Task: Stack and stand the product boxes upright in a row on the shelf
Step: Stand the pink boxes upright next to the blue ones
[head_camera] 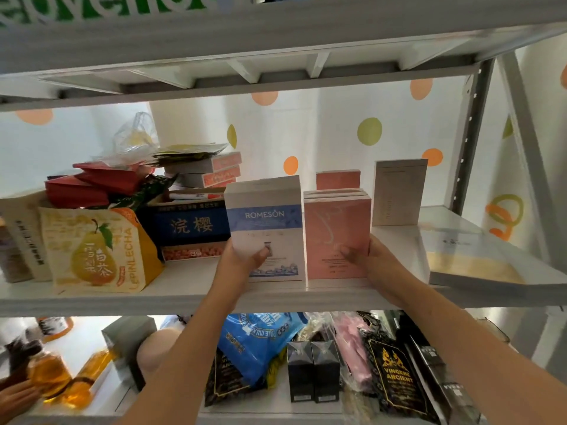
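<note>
Standing upright at the centre of the frame, the white-and-blue ROMESÔN box [265, 222] is gripped near its lower left corner by the left hand [245, 259], with the thumb laid across the printed front and the other fingers hidden behind the box. Its bottom edge is seen down at the white shelf board [184, 283]. Just beside it, to the right, a pink box [336, 234] is held by the right hand [372, 259]; the thumb is pressed on the pink front and the palm is wrapped round the right edge. More pink box tops [336, 193] are seen packed close behind it, all upright. Further back, another pink box [337, 179] is stood, and to its right a tall pale grey box [399, 191] is set upright too.

At the right of the frame a flat white box [478, 256] is laid on the same board. At the left, a pear-printed pouch [98, 250] and a blue carton [190, 225] are placed, with red packets [92, 182] piled above them. On the lower shelf, at the bottom of the frame, a blue bag [260, 338] and two black boxes [313, 369] are seen.
</note>
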The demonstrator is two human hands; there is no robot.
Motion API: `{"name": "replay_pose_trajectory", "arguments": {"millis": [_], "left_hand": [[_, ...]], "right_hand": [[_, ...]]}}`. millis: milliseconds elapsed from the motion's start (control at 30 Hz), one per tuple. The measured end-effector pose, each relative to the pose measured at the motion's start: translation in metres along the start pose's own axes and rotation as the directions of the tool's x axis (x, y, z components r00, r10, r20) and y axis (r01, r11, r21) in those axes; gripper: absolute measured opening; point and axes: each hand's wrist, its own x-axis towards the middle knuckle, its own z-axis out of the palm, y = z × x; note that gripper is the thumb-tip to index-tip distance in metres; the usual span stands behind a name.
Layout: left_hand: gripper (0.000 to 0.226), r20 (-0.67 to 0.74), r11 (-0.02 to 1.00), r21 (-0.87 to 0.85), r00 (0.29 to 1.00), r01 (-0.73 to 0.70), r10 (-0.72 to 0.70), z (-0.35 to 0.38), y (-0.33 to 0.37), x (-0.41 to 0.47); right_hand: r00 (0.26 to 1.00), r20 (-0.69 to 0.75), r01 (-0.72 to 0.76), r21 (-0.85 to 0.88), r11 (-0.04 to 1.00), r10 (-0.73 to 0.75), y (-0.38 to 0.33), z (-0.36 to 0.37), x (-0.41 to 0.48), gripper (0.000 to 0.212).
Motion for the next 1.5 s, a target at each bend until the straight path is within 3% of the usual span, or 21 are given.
{"name": "replay_pose_trajectory", "arguments": {"millis": [433, 800, 900, 1067, 1167, 1233, 1300, 1333, 1367, 1467, 1500], "left_hand": [[0.05, 0.13, 0.999, -0.02, 0.991, 0.028, -0.026, 0.0, -0.01, 0.003], [0.037, 0.206, 0.996, -0.089, 0.978, 0.021, -0.003, -0.007, -0.015, -0.003], [0.041, 0.202, 0.996, -0.088, 0.979, 0.001, 0.017, -0.008, -0.016, -0.004], [0.043, 0.141, 0.996, -0.085, 0.989, -0.037, 0.049, -0.005, -0.015, -0.005], [0.061, 0.08, 0.992, -0.119, 0.995, -0.047, 0.057, -0.005, -0.013, -0.007], [0.075, -0.095, 0.98, -0.142, 0.988, -0.138, 0.125, -0.004, -0.004, -0.019], [0.066, -0.308, 0.954, -0.078, 0.917, -0.291, 0.255, 0.006, 0.018, -0.043], [0.059, -0.332, 0.918, -0.066, 0.876, -0.392, 0.35, 0.014, 0.034, -0.057], [0.052, -0.306, 0.875, -0.084, 0.848, -0.477, 0.433, 0.023, 0.052, -0.07], [0.037, -0.084, 0.811, -0.044, 0.811, -0.584, 0.579, 0.046, 0.108, -0.068], [0.033, 0.005, 0.817, 0.031, 0.817, -0.576, 0.577, 0.053, 0.131, -0.053]], "right_hand": [[1.0, -0.012, -0.019, 0.014, 1.0, 0.019, -0.002, -0.005, -0.004, 0.026], [0.998, -0.037, -0.045, 0.071, 0.996, 0.048, 0.002, -0.008, -0.006, 0.052], [0.998, -0.041, -0.055, 0.051, 0.997, 0.058, 0.002, -0.01, -0.006, 0.046], [0.995, -0.057, -0.076, 0.055, 0.996, 0.079, -0.005, -0.017, -0.008, 0.06], [0.996, -0.039, -0.072, 0.063, 0.995, 0.075, -0.011, -0.02, -0.008, 0.062], [0.995, -0.05, -0.079, 0.088, 0.993, 0.084, -0.017, -0.022, -0.009, 0.071], [0.993, -0.087, -0.072, 0.071, 0.995, 0.078, -0.022, -0.027, -0.01, 0.096], [0.992, -0.105, -0.066, 0.026, 0.997, 0.069, -0.028, -0.029, -0.013, 0.102], [0.991, -0.122, -0.051, -0.025, 0.998, 0.048, -0.033, -0.031, -0.014, 0.095], [0.97, -0.231, 0.054, -0.095, 0.994, -0.075, -0.066, -0.04, -0.008, 0.041], [0.944, -0.311, 0.086, -0.102, 0.991, -0.114, -0.076, -0.048, 0.003, 0.04]]}}
